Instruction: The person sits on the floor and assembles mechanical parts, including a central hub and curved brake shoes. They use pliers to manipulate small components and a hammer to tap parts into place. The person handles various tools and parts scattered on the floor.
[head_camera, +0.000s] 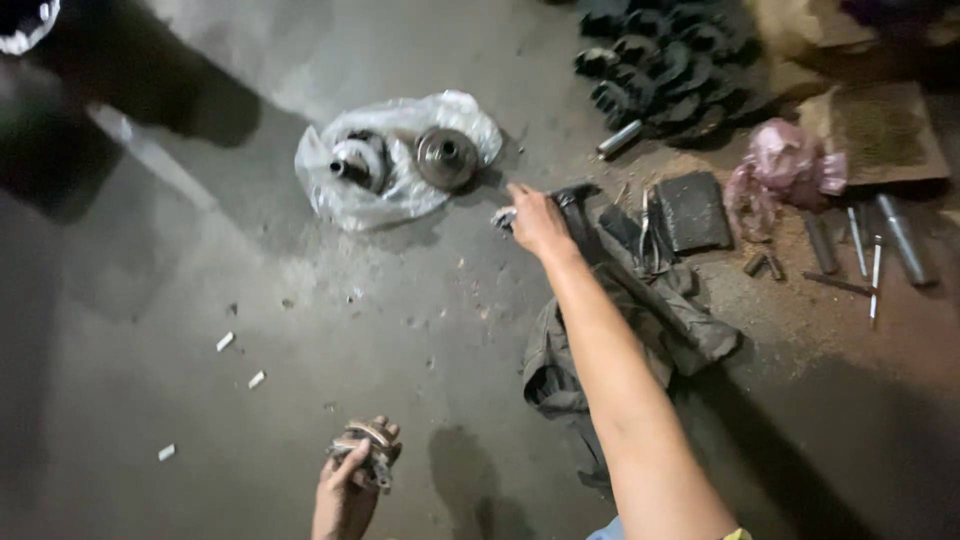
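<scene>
My left hand is low in the view, fingers closed around a greasy round metal part with ring-like edges. My right hand reaches far forward over the concrete floor and grips a small shiny metal piece at its fingertips. Just behind that hand lies a dark cylindrical part on a grey rag. Ahead to the left, a clear plastic bag carries two round metal gear parts.
Dark curved metal pieces are stacked at the back. A pink rag, a dark flat block and several rods and tools lie to the right. Small white bits dot the floor. A dark shape fills the upper left.
</scene>
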